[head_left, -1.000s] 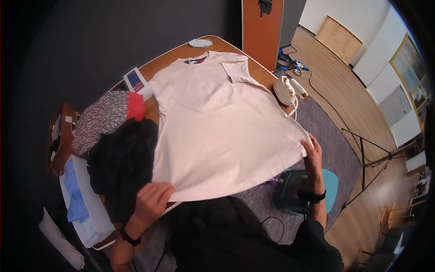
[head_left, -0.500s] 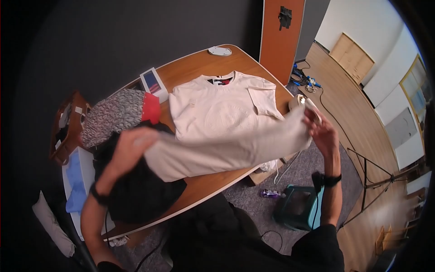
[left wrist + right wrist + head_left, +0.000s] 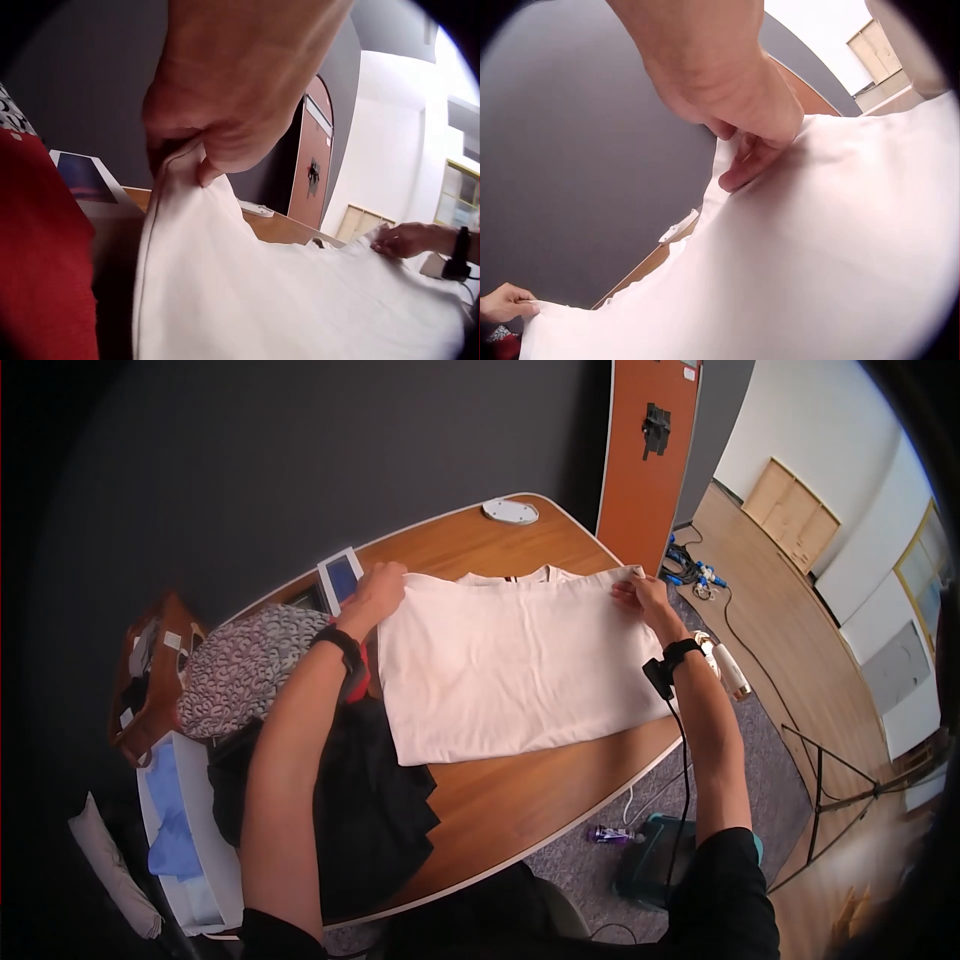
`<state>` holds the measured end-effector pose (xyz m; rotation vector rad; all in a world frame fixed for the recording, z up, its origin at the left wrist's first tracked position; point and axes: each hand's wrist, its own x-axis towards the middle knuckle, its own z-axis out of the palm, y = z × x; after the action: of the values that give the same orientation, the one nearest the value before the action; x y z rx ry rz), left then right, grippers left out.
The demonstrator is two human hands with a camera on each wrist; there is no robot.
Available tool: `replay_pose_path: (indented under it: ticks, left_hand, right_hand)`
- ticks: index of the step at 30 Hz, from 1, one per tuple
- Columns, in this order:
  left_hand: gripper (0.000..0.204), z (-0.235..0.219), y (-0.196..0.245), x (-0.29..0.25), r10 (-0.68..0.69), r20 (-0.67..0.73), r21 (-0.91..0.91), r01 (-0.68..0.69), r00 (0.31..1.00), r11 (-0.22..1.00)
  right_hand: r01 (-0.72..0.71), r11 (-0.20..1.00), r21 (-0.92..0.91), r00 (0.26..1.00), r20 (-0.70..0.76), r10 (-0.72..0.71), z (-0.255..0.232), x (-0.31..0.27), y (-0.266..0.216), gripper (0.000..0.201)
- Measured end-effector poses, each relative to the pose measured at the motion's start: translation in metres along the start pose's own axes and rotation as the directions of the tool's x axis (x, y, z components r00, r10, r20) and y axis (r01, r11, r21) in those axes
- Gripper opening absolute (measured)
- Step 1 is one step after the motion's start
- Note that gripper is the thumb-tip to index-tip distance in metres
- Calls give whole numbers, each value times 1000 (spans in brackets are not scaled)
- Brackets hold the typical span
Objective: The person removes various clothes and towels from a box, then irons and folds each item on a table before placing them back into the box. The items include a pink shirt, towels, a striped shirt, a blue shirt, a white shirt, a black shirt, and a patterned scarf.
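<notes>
A cream T-shirt (image 3: 520, 670) lies on the wooden table, its lower part doubled up over the chest so the hem is near the collar. My left hand (image 3: 377, 595) pinches the hem's left corner, thumb and fingers on the cloth in the left wrist view. At the opposite corner my right hand (image 3: 645, 603) grips the hem, with the thumb pressed along the fabric in the right wrist view. Only a strip of collar shows beyond the raised hem; the printed chest is hidden beneath. The fold runs along the shirt's near side.
Left of the shirt are a black cloth (image 3: 370, 810), a patterned bag (image 3: 250, 665) and a white picture box (image 3: 340, 575). A white oval plate (image 3: 510, 512) sits at the far table edge. A cream handheld steamer (image 3: 725, 668) stands by the right edge. A teal stool (image 3: 650, 870) is below.
Both hands have carried the shirt's hem from the near side up and away toward the collar, doubling the shirt over. The near part of the table has come into view.
</notes>
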<state>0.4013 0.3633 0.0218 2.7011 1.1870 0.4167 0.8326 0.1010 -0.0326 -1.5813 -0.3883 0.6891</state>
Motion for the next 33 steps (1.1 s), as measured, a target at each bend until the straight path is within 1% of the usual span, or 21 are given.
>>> replay_pose_path:
  ticks: [2,5,6,9,10,13,15,16,18,19,21,22,23,25,26,27,28,29,30,31,33]
  left_hand:
    - [23,5,-3,2,16,25,46,-17,1000,999]
    - [22,7,-7,1,-44,-12,29,44,999,999]
    - [21,9,-13,1,-8,2,62,8,1000,998]
    - [22,14,-17,1,-44,29,59,43,999,997]
    - [22,15,-18,3,-43,16,63,42,999,997]
    - [23,22,-22,9,-52,-9,88,53,999,995]
    - [25,20,-17,11,-69,-14,120,71,997,990]
    - [29,19,-15,11,-27,-75,158,39,997,987]
    - [38,25,-15,1,53,-178,236,-10,983,972]
    - [42,26,-16,-3,137,-150,331,-81,979,940]
    - [50,6,2,-15,302,-71,508,-226,951,831]
    - [51,1,15,-29,336,14,510,-296,942,808]
    - [49,4,25,-50,381,79,433,-376,921,819]
    - [49,4,51,-107,447,228,253,-496,865,831]
    - [50,1,61,-145,526,224,177,-565,820,806]
    - [52,-14,81,-174,424,428,170,-532,798,829]
    - [56,-5,76,-201,517,371,119,-591,772,797]
    - [67,-5,77,-224,581,335,204,-659,741,723]
    - [71,-1,76,-242,598,311,305,-674,739,673]
    - [75,5,74,-253,617,289,400,-678,732,617]
    - [76,24,65,-256,622,260,477,-658,739,583]
  right_hand:
    - [-44,999,8,999,-16,44,0,4,5,22]
    - [42,992,118,995,-91,-31,-3,9,6,24]
    - [60,988,140,994,-100,-46,-5,14,7,21]
    - [114,982,150,985,-147,-91,-1,17,12,21]
    - [108,983,149,989,-117,-91,2,18,11,22]
    - [95,987,130,995,-34,-91,16,10,10,38]
    - [96,990,106,995,7,-97,26,-1,10,61]
    - [38,996,79,998,56,-43,26,-7,7,82]
    - [151,988,-44,979,143,-143,23,-18,5,84]
    - [210,973,-100,963,194,-188,22,-24,4,85]
    - [395,834,-384,909,297,-294,21,-38,11,69]
    - [476,710,-519,874,367,-318,21,-44,19,63]
    - [550,553,-626,834,443,-328,20,-53,25,57]
    - [632,504,-588,760,596,-258,41,-128,20,44]
    - [722,398,-566,685,668,-292,46,-158,32,48]
    - [800,282,-530,599,735,-318,49,-184,42,52]
    - [838,200,-508,546,777,-313,50,-204,50,58]
    - [868,119,-482,494,815,-302,49,-224,57,63]
    - [804,2,-595,586,790,-179,46,-246,63,69]
    - [799,-11,-601,586,784,-205,43,-255,68,69]
    - [789,-44,-613,585,772,-249,37,-266,75,71]
